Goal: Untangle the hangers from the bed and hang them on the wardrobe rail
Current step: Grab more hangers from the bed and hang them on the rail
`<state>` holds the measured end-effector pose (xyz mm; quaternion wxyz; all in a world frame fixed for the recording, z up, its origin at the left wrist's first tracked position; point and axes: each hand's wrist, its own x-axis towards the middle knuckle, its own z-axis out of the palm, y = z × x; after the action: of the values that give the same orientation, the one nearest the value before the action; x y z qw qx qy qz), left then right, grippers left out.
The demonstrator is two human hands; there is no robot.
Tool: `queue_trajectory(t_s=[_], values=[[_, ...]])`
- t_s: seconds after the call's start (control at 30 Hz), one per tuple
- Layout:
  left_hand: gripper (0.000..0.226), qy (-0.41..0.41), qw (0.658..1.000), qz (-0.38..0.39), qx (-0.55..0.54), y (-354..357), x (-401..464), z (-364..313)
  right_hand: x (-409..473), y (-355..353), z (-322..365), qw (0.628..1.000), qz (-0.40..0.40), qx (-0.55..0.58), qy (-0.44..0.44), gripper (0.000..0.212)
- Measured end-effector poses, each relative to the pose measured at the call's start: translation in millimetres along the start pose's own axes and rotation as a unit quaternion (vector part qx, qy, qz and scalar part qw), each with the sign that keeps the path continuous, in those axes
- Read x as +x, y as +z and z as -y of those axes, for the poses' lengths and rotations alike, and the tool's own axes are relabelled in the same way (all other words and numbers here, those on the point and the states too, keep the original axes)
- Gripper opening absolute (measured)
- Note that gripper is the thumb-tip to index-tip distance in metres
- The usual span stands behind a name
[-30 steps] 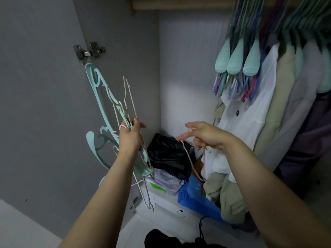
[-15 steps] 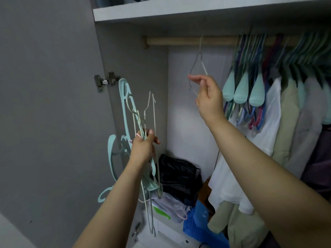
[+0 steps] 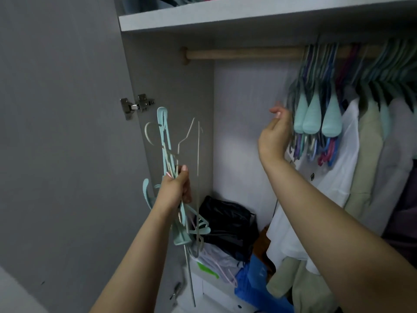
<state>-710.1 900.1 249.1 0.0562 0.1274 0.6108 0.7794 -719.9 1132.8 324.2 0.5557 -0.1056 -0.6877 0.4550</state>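
We note left hand [image 3: 174, 190] clenching tangled hangers [image 3: 168, 159]; right hand [image 3: 274, 136] released. Risk: loose wires snagging, bundle dropping.

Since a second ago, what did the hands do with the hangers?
The right hand lifted one thin hanger up toward the rail; now it holds none and sits lower, beside the hung hangers. The left hand still grips its bundle of hangers.

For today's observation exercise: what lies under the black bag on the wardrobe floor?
Under the black bag show pale bundled fabric, a white box and a blue bag. Whatever lies directly beneath it is covered.
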Motion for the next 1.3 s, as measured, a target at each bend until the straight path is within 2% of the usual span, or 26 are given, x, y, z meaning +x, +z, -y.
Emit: queue_trajectory(t_s=[0.1,0.2,0.3,0.37,0.43,0.47,0.53,0.57,0.6,0.67,0.73,0.8,0.9,0.93,1.07,1.17,1.3], values=[[0.042,-0.026,0.998,0.031,-0.04,-13,-5,4,-18,-6,-17,0.999,0.04,0.008,-0.021,0.032],[0.037,-0.054,0.995,0.07,-0.052,-25,-12,7,-51,-20,-34,0.995,0.08,-0.024,-0.059,0.049],[0.035,-0.078,0.987,0.128,-0.056,-36,-19,7,-92,-31,-52,0.993,0.068,-0.054,-0.078,0.063],[0.034,-0.096,0.981,0.16,-0.061,-41,-24,5,-126,-34,-68,0.996,0.071,-0.045,-0.024,0.063],[0.032,-0.113,0.976,0.174,-0.073,-41,-28,3,-155,-36,-84,0.985,0.135,-0.059,0.092,0.055],[0.031,-0.121,0.973,0.18,-0.084,-40,-30,1,-166,-36,-93,0.96,0.213,-0.083,0.162,0.05],[0.029,-0.139,0.965,0.195,-0.109,-37,-34,-3,-184,-31,-112,0.862,0.404,-0.129,0.277,0.045],[0.027,-0.147,0.961,0.205,-0.118,-35,-37,-6,-192,-26,-118,0.824,0.464,-0.132,0.297,0.045],[0.026,-0.152,0.957,0.214,-0.121,-32,-39,-8,-199,-21,-120,0.808,0.493,-0.126,0.297,0.046],[0.024,-0.161,0.951,0.237,-0.118,-25,-45,-10,-210,-9,-117,0.806,0.513,-0.088,0.281,0.056],[0.023,-0.176,0.94,0.264,-0.128,-19,-51,-9,-213,1,-110,0.788,0.553,-0.072,0.261,0.07],[0.023,-0.192,0.923,0.296,-0.155,-18,-53,-6,-213,9,-113,0.769,0.583,-0.089,0.248,0.069],[0.022,-0.211,0.894,0.341,-0.197,-24,-54,-4,-215,13,-121,0.777,0.576,-0.085,0.237,0.017],[0.022,-0.213,0.891,0.347,-0.2,-29,-54,-3,-215,11,-119,0.784,0.565,-0.081,0.245,0.014],[0.026,-0.218,0.886,0.357,-0.2,-45,-54,3,-209,-8,-119,0.836,0.504,-0.068,0.206,0.019],[0.031,-0.214,0.91,0.328,-0.137,-53,-57,5,-202,-17,-121,0.841,0.497,-0.097,0.193,0.011],[0.031,-0.205,0.945,0.253,0.0,-61,-60,1,-195,-23,-119,0.849,0.479,-0.141,0.174,0.027]])
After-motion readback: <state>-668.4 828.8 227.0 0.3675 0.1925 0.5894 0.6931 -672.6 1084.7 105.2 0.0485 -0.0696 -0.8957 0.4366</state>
